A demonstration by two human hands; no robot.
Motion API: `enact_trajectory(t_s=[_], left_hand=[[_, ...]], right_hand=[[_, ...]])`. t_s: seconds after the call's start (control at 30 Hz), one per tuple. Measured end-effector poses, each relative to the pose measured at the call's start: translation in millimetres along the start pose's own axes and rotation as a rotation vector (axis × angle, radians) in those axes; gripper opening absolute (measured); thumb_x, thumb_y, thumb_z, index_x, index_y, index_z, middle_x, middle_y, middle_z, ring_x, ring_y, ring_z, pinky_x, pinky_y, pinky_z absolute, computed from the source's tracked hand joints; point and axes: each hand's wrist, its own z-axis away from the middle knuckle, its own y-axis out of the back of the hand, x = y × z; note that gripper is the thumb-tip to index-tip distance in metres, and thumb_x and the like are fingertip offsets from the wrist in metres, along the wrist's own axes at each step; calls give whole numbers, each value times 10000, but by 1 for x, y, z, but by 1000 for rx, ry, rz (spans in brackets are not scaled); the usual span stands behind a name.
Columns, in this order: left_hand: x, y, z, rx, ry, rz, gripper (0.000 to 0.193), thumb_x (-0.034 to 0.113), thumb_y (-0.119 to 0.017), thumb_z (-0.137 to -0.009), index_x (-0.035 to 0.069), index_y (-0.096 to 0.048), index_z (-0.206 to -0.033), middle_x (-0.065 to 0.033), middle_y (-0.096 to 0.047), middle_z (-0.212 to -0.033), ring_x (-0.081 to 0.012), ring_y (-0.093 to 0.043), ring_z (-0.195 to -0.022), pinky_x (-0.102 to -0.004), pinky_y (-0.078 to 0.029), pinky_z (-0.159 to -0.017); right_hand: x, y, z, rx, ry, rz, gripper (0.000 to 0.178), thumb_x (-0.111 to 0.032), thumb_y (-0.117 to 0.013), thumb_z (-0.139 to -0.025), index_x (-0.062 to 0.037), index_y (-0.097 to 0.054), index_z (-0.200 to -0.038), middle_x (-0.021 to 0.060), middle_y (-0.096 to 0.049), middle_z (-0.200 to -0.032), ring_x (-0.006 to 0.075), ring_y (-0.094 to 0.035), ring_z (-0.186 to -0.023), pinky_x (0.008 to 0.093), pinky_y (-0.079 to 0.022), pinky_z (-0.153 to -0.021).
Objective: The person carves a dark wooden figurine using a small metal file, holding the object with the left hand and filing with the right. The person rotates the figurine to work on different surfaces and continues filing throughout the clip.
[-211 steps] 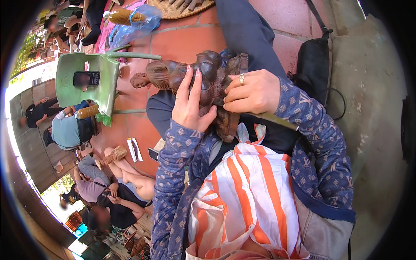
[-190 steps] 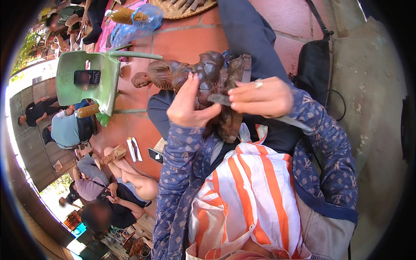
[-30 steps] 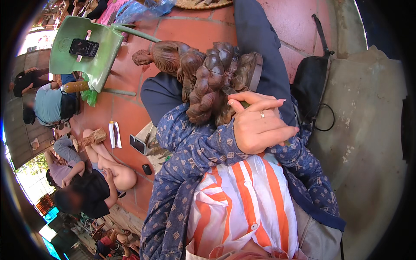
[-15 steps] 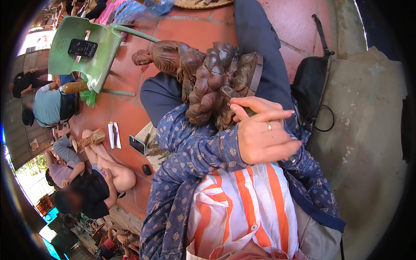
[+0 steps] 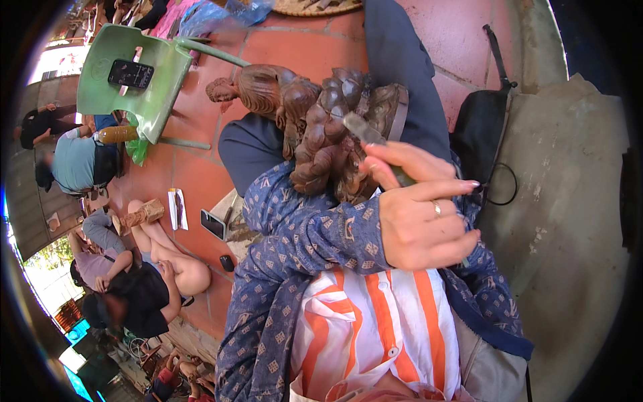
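Observation:
A dark brown carved wooden figure point(image 5: 268, 94) lies across my lap, its head to the left and its base to the right. Over its carved folds points the flat blade of a chisel point(image 5: 363, 128), slightly blurred. My left hand point(image 5: 422, 224), wearing a ring, reaches across from the left with fingers bent around the chisel's handle, little finger stretched out. Behind it, my right hand point(image 5: 415, 159) pinches the chisel nearer the blade between thumb and finger; the rest of that hand is hidden. Whether the blade touches the wood is unclear.
On the left, a green plastic chair point(image 5: 134, 74) bears a phone point(image 5: 130, 74). Another phone point(image 5: 213, 224) and a black mouse-shaped object point(image 5: 227, 262) lie on the tiled floor. A black bag point(image 5: 479, 134) rests at the right. Several people sit along the left.
Both hands have shifted a little right and toward me with the chisel. Its blade now looks larger and higher over the carving. The wooden figure has barely moved.

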Motion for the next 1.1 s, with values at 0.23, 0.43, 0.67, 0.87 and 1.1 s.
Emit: enact_trajectory(t_s=[0.23,0.43,0.67,0.87,1.1], left_hand=[[-11,-6,31,-11,239,61,262,105,-583,-780,2,-661,-1008,-41,-611,-792,-203,-609,-756,-416,-491,-920],[-11,-1,17,-29,108,-46,322,135,-597,-661,14,-671,-950,-30,-588,-754,-184,-613,-719,-453,-505,-934],[-8,-8,3,-9,12,10,357,158,-605,-575,28,-683,-898,-30,-607,-762,-189,-632,-708,-485,-499,-967],[-6,-6,14,-12,123,-34,316,128,-623,-661,32,-696,-953,-34,-657,-835,-181,-658,-803,-487,-419,-1032],[-1,-12,24,107,204,-84,397,171,-582,-550,57,-708,-908,-6,-586,-721,-213,-621,-728,-439,-472,-954]], right_hand=[[86,-42,10,-200,-32,-193,301,-190,-691,-853,-84,-662,-1134,6,-707,-1013,141,-689,-854,251,-539,-850],[50,-27,15,-127,26,-161,330,-227,-684,-858,-95,-651,-1158,-23,-699,-1055,116,-682,-898,240,-529,-869],[34,1,16,-157,-117,-289,345,-251,-664,-877,-105,-636,-1188,-52,-688,-1097,83,-671,-944,226,-512,-896],[49,-22,6,102,128,127,214,-260,-730,-714,-154,-698,-898,-42,-672,-846,154,-615,-836,274,-465,-735],[53,-21,-11,101,282,370,149,-288,-760,-642,-213,-680,-743,-83,-610,-723,140,-549,-811,431,-347,-940]])
